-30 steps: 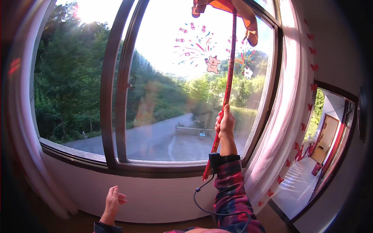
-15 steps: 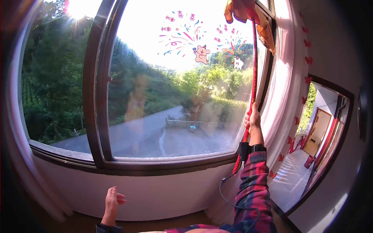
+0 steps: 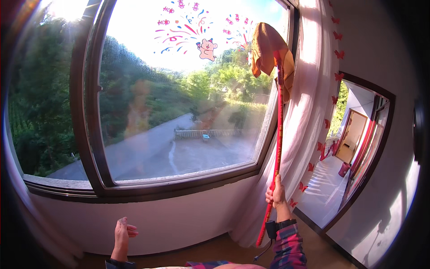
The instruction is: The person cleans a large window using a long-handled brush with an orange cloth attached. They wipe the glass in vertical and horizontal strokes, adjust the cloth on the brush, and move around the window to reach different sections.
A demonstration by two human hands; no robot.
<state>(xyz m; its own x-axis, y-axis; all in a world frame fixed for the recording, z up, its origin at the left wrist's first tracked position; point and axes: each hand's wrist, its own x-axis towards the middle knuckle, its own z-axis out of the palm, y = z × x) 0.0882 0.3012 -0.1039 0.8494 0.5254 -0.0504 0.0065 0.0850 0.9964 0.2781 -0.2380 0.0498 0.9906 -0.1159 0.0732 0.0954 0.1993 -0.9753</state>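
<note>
My right hand (image 3: 277,193) is wrapped round the lower part of a long red pole (image 3: 280,130), its thumb lying up along the shaft. An orange-brown cloth (image 3: 267,45) drapes over the pole's top end and hangs down in folds, in front of the right part of the window pane (image 3: 179,107). Whether the cloth touches the glass, I cannot tell. Below the sill, on the left, my left hand (image 3: 123,232) is raised with nothing in it, its fingers loosely bent and partly apart.
A brown window frame (image 3: 85,103) surrounds the panes, with cartoon stickers (image 3: 207,49) on the glass. A pale sheer curtain (image 3: 299,121) hangs just right of the pole, beside red butterfly decorations (image 3: 327,123). Farther right, a dark-framed mirror or opening (image 3: 358,148) shows a tiled passage.
My right hand has come down and nearer with the pole, bringing the cloth down from the top of the window. The view has shifted to the right. My left hand stays low and empty.
</note>
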